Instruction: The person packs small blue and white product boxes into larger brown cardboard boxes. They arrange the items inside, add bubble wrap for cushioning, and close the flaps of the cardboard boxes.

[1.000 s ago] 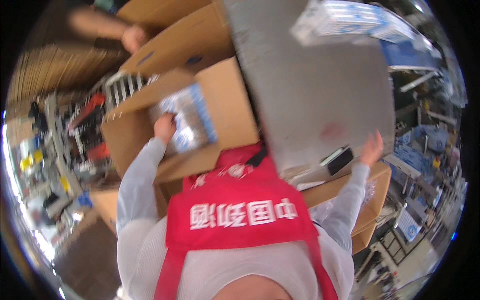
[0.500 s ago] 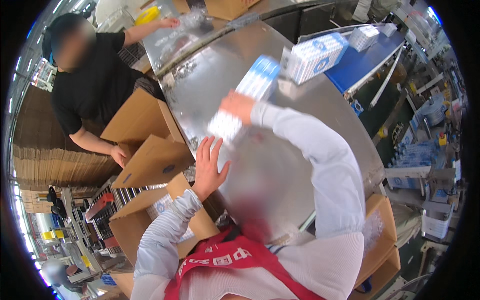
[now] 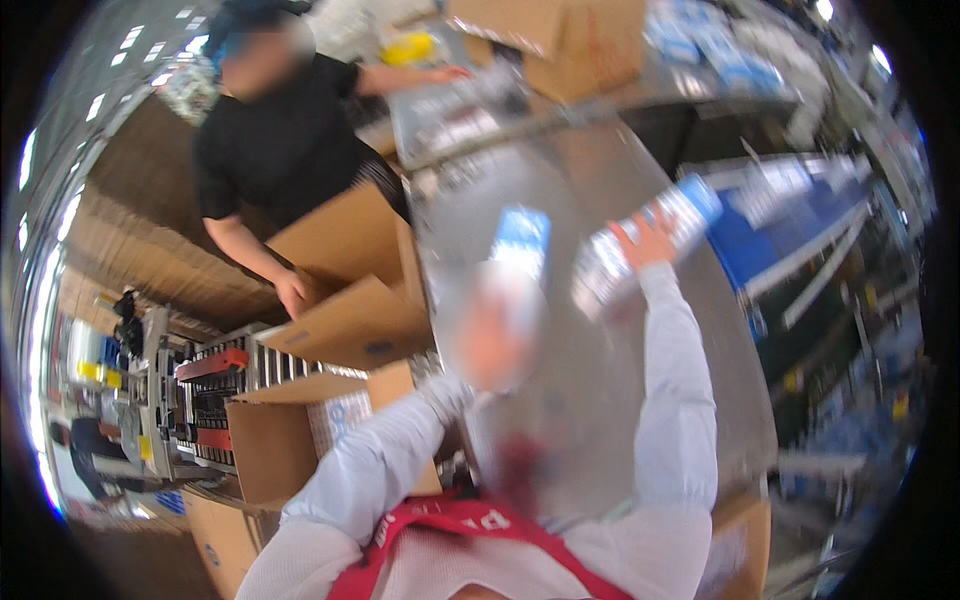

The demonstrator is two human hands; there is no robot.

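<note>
Two long white-and-blue shrink-wrapped packs lie on the metal table. My right hand (image 3: 650, 238) is laid over the right pack (image 3: 605, 268), its fingers curved across the top and gripping it. The left pack (image 3: 522, 240) points away from me, and my left hand (image 3: 488, 345) is at its near end. Motion smears that hand, so its fingers cannot be made out. To the left of my left forearm stands an open cardboard box (image 3: 270, 450) with white-and-blue packs inside.
A metal table (image 3: 590, 400) spreads before me, with a blue conveyor belt (image 3: 790, 225) carrying more packs at its far right. Across on the left, a person in black (image 3: 280, 150) has a hand at another open carton (image 3: 350, 320). Rollers (image 3: 290, 365) run beneath the cartons.
My right hand has gone from the left pack to the right one, which has come nearer, off the belt's end. My left hand has reached the left pack's near end. The view has shifted.
</note>
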